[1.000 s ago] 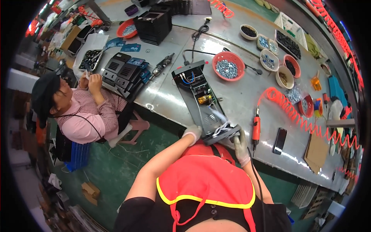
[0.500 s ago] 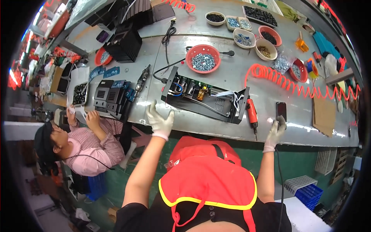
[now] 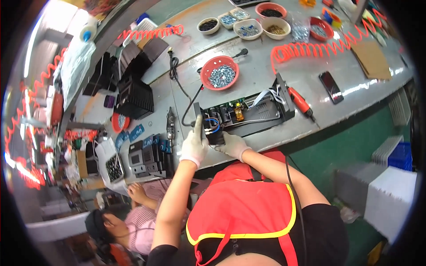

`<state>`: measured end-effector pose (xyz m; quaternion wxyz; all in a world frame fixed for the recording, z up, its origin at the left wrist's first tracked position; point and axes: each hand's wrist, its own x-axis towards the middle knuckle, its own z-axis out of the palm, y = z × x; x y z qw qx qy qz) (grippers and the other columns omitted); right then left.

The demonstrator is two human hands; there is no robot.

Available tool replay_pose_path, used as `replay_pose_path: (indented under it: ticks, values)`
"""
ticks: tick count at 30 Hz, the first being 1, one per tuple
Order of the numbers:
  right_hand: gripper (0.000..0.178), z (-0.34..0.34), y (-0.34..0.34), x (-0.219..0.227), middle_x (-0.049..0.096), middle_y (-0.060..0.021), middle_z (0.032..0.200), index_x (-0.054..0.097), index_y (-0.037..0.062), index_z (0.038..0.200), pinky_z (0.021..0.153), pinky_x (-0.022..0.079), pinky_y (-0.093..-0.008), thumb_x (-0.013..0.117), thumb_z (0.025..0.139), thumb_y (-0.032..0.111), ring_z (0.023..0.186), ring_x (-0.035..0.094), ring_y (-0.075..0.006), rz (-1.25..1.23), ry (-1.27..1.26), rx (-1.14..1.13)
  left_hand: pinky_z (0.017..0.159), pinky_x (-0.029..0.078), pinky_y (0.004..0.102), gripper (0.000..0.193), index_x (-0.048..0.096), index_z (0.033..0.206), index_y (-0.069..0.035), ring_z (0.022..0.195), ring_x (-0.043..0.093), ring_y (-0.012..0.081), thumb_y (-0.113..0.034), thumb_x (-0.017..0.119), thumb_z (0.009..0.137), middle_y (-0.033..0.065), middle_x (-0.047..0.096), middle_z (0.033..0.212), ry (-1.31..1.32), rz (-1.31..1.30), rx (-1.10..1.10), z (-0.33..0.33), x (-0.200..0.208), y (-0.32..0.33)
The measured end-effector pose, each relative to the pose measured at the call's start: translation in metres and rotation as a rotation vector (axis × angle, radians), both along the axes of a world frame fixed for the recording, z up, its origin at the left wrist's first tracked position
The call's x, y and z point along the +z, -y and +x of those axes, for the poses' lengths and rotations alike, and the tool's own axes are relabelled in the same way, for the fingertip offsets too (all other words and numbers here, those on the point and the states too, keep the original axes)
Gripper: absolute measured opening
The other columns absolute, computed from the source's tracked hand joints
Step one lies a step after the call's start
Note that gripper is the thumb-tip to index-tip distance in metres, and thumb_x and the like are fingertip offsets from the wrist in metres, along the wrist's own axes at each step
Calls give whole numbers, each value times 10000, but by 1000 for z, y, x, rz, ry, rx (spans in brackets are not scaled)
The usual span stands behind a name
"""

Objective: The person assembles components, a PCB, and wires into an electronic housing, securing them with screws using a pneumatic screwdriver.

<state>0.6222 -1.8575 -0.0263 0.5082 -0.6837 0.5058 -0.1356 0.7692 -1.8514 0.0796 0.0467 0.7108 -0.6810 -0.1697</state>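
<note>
An open black metal casing with a circuit board and wires inside lies on the grey workbench in front of me. My left hand, in a white glove, grips the casing's left end, one finger stretched up along the end panel. My right hand, gloved too, closes on the near left corner, close to blue and white wires. Its fingertips are partly hidden by the casing. A black power cord runs into that end. Past the casing's right end lies a red power screwdriver.
Behind the casing stands a red bowl of metal fasteners. A phone, a red coiled hose and cardboard lie to the right. Black panels and another tool lie left, where a co-worker sits.
Both hands were apart and off the casing, the right beside the phone. Now they have come together on the casing's left end. The view has turned and shifted.
</note>
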Motion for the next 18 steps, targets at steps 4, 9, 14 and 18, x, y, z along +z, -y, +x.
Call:
replay_pose_path:
  ticks: [4,9,14,18]
  values:
    - [407,-2,-18,-3,628,-205,941,556,20,1035,790,462,-421,594,731,289,925,592,-347,34,-45,131,735,468,478,789,158,1422,-226,811,579,421,-107,541,743,254,577,899,-5,75,-97,-17,7,-22]
    - [511,-15,-58,-2,617,-231,955,507,1,1107,804,459,-412,590,720,326,908,597,-364,71,63,9,709,465,470,791,171,1415,-182,777,589,422,-103,555,728,261,598,828,-112,74,-82,-20,11,-26]
    - [343,0,-62,-3,626,-219,934,554,7,987,774,469,-438,555,777,277,903,604,-355,11,-12,-52,765,471,431,795,184,1410,-163,875,590,418,-127,577,720,277,595,984,-266,134,-71,-12,8,-23]
    - [213,-18,-68,-22,642,-182,849,602,47,819,700,492,-452,439,820,185,818,623,-344,-98,-219,-274,650,485,329,823,169,1418,-111,694,629,259,-140,608,723,183,627,926,-377,225,-42,-7,7,-24]
